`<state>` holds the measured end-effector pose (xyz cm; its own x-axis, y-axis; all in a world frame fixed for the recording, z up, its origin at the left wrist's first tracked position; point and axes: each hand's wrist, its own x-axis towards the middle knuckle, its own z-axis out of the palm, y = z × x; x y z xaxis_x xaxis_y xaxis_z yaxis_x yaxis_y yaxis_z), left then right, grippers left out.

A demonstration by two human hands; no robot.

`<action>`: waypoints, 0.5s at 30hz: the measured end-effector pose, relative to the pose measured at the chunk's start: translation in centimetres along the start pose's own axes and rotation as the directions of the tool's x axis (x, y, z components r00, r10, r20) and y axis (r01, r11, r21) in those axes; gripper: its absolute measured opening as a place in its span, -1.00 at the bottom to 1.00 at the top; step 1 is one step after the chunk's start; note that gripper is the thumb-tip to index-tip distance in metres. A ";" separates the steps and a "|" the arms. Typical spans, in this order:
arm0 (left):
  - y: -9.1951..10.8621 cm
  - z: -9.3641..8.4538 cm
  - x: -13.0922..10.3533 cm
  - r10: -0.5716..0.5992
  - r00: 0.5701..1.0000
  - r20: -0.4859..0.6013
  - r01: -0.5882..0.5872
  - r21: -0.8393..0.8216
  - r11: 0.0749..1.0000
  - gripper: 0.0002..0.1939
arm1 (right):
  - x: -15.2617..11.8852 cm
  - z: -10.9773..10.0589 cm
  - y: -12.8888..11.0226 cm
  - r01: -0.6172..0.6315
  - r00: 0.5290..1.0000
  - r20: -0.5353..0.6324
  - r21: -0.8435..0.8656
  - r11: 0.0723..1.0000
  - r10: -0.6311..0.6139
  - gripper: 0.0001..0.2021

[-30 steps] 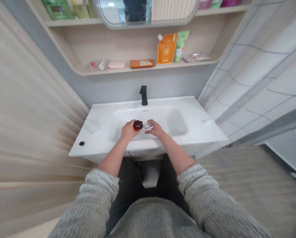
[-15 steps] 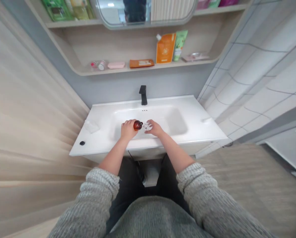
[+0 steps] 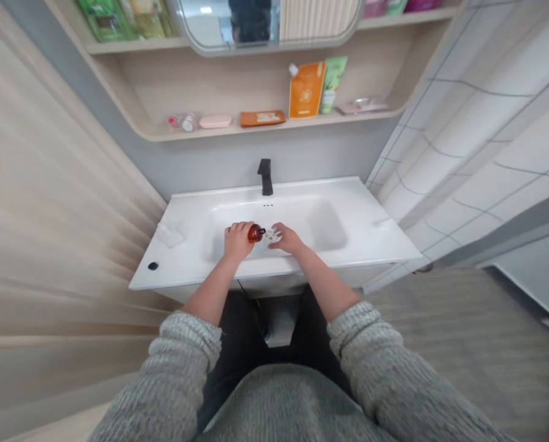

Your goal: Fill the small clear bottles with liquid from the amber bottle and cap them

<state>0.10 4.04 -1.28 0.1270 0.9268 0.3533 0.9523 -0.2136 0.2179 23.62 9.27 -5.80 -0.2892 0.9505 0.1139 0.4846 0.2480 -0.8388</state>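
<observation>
Over the white sink basin [image 3: 332,221], my left hand [image 3: 237,238] is wrapped round a brown, see-through bottle [image 3: 255,233]. The bottle is tipped to the right, its dark neck pointing at a small clear cup [image 3: 271,235]. My right hand [image 3: 285,238] grips that cup with curled fingers, its mouth close to the bottle's neck. Whether neck and cup touch, I cannot tell, and any liquid passing between them is too small to see. A round black cap [image 3: 153,266] lies on the counter to the left, apart from both hands.
Behind the basin stands a black faucet [image 3: 266,177]. Clear, crumpled-looking plastic [image 3: 169,234] lies on the left counter. Above, a shelf [image 3: 228,130] bears an orange pouch [image 3: 306,90], a green tube [image 3: 333,84], a pink soap box [image 3: 215,121] and an orange packet [image 3: 262,118].
The bottle is tilted slightly more toward the cup, its dark neck a little nearer to it. Both hands stay nearly in place.
</observation>
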 end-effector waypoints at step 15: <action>0.1 -0.3 -0.1 0.027 0.999 -0.022 -0.027 0.011 1.000 -0.37 | -0.1 -0.1 -0.4 -0.013 1.000 0.015 -0.020 1.000 0.013 -0.25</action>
<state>0.08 3.82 -1.01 0.1467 0.9136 0.3793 0.9514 -0.2352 0.1986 23.53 9.11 -5.45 -0.2954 0.9506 0.0948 0.5044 0.2395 -0.8296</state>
